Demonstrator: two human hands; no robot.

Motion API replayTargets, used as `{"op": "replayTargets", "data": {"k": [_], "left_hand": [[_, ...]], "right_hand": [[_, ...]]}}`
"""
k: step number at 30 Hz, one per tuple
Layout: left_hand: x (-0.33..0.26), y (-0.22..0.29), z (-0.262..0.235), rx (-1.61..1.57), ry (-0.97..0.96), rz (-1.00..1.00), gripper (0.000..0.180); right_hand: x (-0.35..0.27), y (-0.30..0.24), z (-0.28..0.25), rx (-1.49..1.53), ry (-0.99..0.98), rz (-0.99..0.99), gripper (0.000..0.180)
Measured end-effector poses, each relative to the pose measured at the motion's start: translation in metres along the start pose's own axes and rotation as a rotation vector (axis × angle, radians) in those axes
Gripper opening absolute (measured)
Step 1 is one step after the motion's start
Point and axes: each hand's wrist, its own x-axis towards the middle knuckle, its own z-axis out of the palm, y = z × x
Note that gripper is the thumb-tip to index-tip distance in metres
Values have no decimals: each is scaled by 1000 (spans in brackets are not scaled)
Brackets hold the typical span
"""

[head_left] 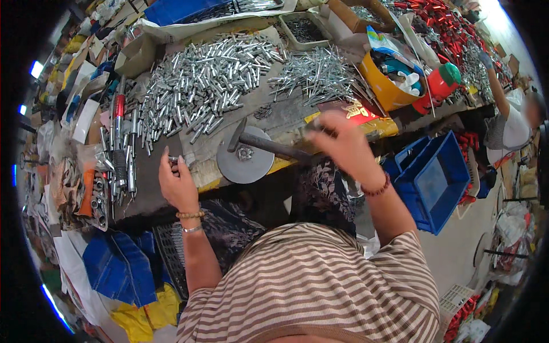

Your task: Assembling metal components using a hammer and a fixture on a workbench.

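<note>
My left hand (178,184) is at the table's front edge, thumb and fingers closed on a small silver metal tube (173,159). To its right is a round grey disc (247,170) with a small cluster of metal pieces (245,152) at its middle. Across the disc lies a hammer (269,145), its head toward the far left and its handle pointing right. My right hand (350,150) hovers above the end of that handle, fingers bent and smeared by motion; whether they hold anything is unclear. Beyond lies a heap of short silver tubes (206,80).
Thin metal pins (314,77) lie piled right of the tubes. A yellow bucket (383,86) stands at the right, near a red bottle (443,83). Blue crates (437,183) are right of my arm. Tools (119,143) line the left. Another person (512,126) works at far right.
</note>
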Motion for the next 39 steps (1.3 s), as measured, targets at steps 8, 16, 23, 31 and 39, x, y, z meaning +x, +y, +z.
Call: {"op": "replayTargets", "data": {"k": [8, 16, 23, 31, 39], "left_hand": [[2, -1, 1, -21, 25, 46, 39], [3, -5, 1, -64, 2, 30, 25], [-23, 29, -16, -831, -372, -187, 14], [-30, 50, -22, -418, -496, 260, 11], [-29, 51, -21, -279, -481, 391, 16]], "right_hand": [[51, 75, -1, -821, 166, -235, 11], [48, 61, -2, -868, 131, -397, 10], [9, -17, 46, -264, -45, -343, 25], [-1, -34, 89, -383, -94, -459, 15], [1, -32, 93, -343, -71, -473, 16]]}}
